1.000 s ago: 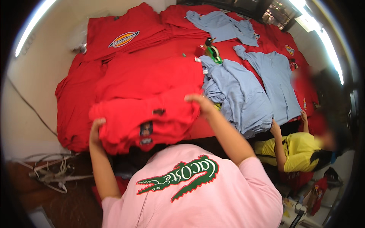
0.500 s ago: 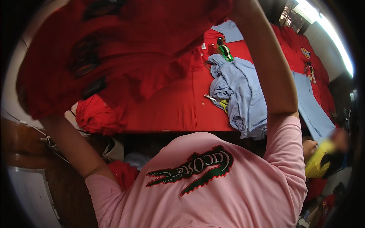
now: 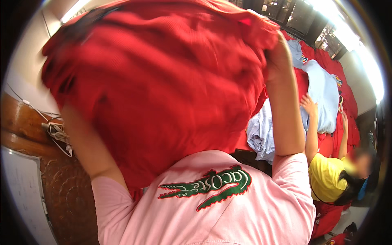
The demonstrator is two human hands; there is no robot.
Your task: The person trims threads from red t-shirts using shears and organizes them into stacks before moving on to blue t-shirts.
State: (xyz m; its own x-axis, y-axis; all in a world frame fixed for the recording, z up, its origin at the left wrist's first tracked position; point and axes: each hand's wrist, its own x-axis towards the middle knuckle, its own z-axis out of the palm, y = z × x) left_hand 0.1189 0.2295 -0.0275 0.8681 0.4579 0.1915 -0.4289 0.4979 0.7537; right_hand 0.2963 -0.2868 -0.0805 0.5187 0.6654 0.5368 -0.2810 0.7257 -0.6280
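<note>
A large red garment (image 3: pixel 175 81) is spread high in front of me, blurred by motion, with a dark patch near its upper left. My right hand (image 3: pixel 281 55) is closed on its upper right edge, fingers partly under the folds. On the other side my left forearm (image 3: pixel 90 143) runs up into the cloth. The garment hides my left hand, though that side hangs raised from it. Its lower part drapes down to my pink shirt (image 3: pixel 163 216) and covers most of the table.
A crumpled pale blue garment (image 3: pixel 261 136) lies on the table beside my right forearm. Farther right, a co-worker in a yellow top (image 3: pixel 326 175) lays a hand (image 3: pixel 309 105) by a light blue cloth (image 3: pixel 322 94). Cables (image 3: pixel 59 130) hang at the left over brown wood.
The red garment has swung down and toward me, covering the tabletop, scissors and green tape dispenser seen before. My view has tilted up, and the co-worker's arms now reach over the table.
</note>
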